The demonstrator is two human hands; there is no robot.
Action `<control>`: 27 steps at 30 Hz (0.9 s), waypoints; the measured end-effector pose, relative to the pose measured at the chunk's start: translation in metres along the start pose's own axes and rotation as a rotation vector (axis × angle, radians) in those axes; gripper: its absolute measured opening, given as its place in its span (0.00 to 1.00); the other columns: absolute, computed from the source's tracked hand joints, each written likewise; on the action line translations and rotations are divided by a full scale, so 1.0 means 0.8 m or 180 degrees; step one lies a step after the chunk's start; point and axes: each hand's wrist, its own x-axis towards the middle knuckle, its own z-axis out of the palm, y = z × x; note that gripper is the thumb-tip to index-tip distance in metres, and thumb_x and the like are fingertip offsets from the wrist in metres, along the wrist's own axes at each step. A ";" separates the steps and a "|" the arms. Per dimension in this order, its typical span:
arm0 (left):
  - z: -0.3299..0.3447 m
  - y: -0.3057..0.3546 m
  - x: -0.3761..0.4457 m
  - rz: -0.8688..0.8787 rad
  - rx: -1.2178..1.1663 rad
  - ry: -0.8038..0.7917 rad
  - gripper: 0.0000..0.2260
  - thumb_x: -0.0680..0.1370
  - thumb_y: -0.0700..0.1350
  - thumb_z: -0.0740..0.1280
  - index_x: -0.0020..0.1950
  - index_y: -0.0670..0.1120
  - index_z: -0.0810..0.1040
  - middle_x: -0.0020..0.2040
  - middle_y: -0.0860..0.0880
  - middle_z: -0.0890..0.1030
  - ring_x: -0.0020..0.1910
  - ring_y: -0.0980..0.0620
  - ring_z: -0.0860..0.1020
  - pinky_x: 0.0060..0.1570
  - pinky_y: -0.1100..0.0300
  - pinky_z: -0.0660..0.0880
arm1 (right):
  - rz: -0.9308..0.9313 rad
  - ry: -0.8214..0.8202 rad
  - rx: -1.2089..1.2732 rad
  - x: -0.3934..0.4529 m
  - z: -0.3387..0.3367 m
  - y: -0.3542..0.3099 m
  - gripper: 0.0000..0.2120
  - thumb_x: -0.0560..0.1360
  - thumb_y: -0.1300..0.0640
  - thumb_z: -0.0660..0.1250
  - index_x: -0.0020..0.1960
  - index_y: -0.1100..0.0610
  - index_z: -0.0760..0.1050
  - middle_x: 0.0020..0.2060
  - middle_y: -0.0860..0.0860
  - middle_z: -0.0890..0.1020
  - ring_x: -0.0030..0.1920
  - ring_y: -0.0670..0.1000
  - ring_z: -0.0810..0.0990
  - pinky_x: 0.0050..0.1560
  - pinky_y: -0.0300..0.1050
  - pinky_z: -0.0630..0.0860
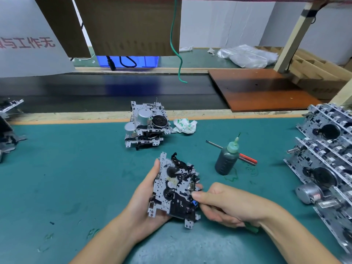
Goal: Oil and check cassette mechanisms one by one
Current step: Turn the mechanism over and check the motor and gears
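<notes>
My left hand (144, 199) grips a cassette mechanism (175, 189), a perforated grey metal plate with black gears and levers, held face up above the green mat. My right hand (224, 204) is at the mechanism's right edge, thumb tip touching it near a small blue part. Its fingers are curled around a thin tool whose green end (251, 229) sticks out below the palm. The tool's tip is hidden. A dark oil bottle (227, 159) with a green nozzle stands upright on the mat, to the right of and beyond the mechanism.
A red-handled screwdriver (247, 160) lies behind the bottle. A short pile of mechanisms (146, 124) sits at mid-table with a crumpled rag (183, 125) beside it. Stacked mechanisms (327, 149) line the right edge, others (7, 130) the left. A black conveyor belt (95, 92) runs behind.
</notes>
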 end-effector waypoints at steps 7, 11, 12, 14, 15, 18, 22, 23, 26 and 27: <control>-0.001 0.000 -0.005 -0.0106 -0.0286 0.0112 0.38 0.67 0.64 0.66 0.69 0.39 0.72 0.67 0.36 0.73 0.67 0.36 0.71 0.69 0.40 0.63 | -0.0206 0.0074 0.0128 0.002 0.003 0.004 0.30 0.82 0.50 0.54 0.21 0.54 0.68 0.12 0.47 0.61 0.13 0.44 0.58 0.18 0.32 0.58; 0.004 0.008 -0.016 -0.0275 -0.0955 -0.0474 0.40 0.71 0.69 0.56 0.58 0.34 0.79 0.62 0.33 0.76 0.60 0.37 0.77 0.61 0.43 0.73 | -0.0614 0.0784 0.0546 0.003 0.000 0.012 0.26 0.80 0.48 0.54 0.26 0.54 0.71 0.13 0.48 0.62 0.14 0.46 0.58 0.19 0.33 0.59; 0.003 0.009 -0.018 -0.0235 -0.1126 -0.0498 0.42 0.70 0.70 0.57 0.59 0.32 0.78 0.63 0.31 0.75 0.61 0.34 0.76 0.62 0.41 0.71 | -0.0690 0.1082 0.0569 0.004 -0.003 0.016 0.24 0.80 0.49 0.54 0.29 0.55 0.71 0.14 0.49 0.63 0.15 0.46 0.58 0.19 0.34 0.59; 0.002 0.013 -0.021 -0.0173 -0.1403 -0.0556 0.47 0.67 0.71 0.59 0.62 0.29 0.74 0.63 0.27 0.72 0.61 0.30 0.74 0.65 0.38 0.65 | -0.0817 0.1709 0.0250 0.010 -0.007 0.023 0.19 0.81 0.52 0.55 0.33 0.55 0.69 0.16 0.50 0.66 0.16 0.48 0.61 0.19 0.37 0.61; 0.003 0.014 -0.022 -0.0141 -0.1496 -0.0569 0.48 0.66 0.71 0.60 0.64 0.29 0.72 0.63 0.27 0.72 0.61 0.29 0.74 0.65 0.38 0.64 | -0.0900 0.1977 0.0038 0.013 -0.007 0.025 0.18 0.81 0.53 0.56 0.34 0.54 0.69 0.17 0.51 0.68 0.17 0.49 0.64 0.20 0.38 0.63; 0.006 0.015 -0.026 -0.0109 -0.1546 -0.0638 0.47 0.66 0.71 0.59 0.67 0.31 0.68 0.62 0.26 0.72 0.61 0.29 0.74 0.61 0.36 0.66 | -0.1233 0.2660 -0.0676 0.018 -0.005 0.033 0.15 0.80 0.55 0.59 0.35 0.52 0.74 0.22 0.52 0.75 0.22 0.48 0.73 0.28 0.37 0.69; 0.008 0.017 -0.027 -0.0090 -0.1551 -0.0685 0.45 0.69 0.70 0.59 0.67 0.32 0.68 0.62 0.26 0.72 0.60 0.28 0.74 0.59 0.34 0.69 | -0.1357 0.3438 -0.2479 0.018 -0.003 0.032 0.14 0.78 0.48 0.60 0.41 0.51 0.80 0.27 0.46 0.77 0.33 0.47 0.75 0.35 0.44 0.71; 0.007 0.017 -0.027 -0.0076 -0.1534 -0.0681 0.45 0.69 0.70 0.59 0.66 0.31 0.68 0.62 0.27 0.72 0.60 0.28 0.74 0.58 0.34 0.70 | -0.1558 0.3678 -0.2588 0.017 -0.002 0.031 0.14 0.76 0.47 0.59 0.40 0.52 0.80 0.27 0.45 0.77 0.33 0.47 0.73 0.34 0.42 0.69; 0.004 0.014 -0.023 -0.0019 -0.1441 -0.0631 0.45 0.68 0.70 0.60 0.65 0.31 0.70 0.62 0.28 0.73 0.60 0.29 0.74 0.56 0.33 0.73 | -0.2140 0.4562 -0.1764 0.013 0.004 0.024 0.07 0.73 0.48 0.64 0.43 0.50 0.75 0.33 0.44 0.75 0.35 0.47 0.71 0.36 0.41 0.67; 0.002 0.012 -0.021 -0.0017 -0.1408 -0.0620 0.45 0.68 0.70 0.60 0.65 0.31 0.71 0.63 0.29 0.73 0.60 0.29 0.74 0.56 0.33 0.73 | -0.2094 0.4744 -0.1181 0.014 0.004 0.023 0.08 0.72 0.48 0.68 0.47 0.48 0.71 0.37 0.44 0.74 0.38 0.48 0.72 0.39 0.40 0.67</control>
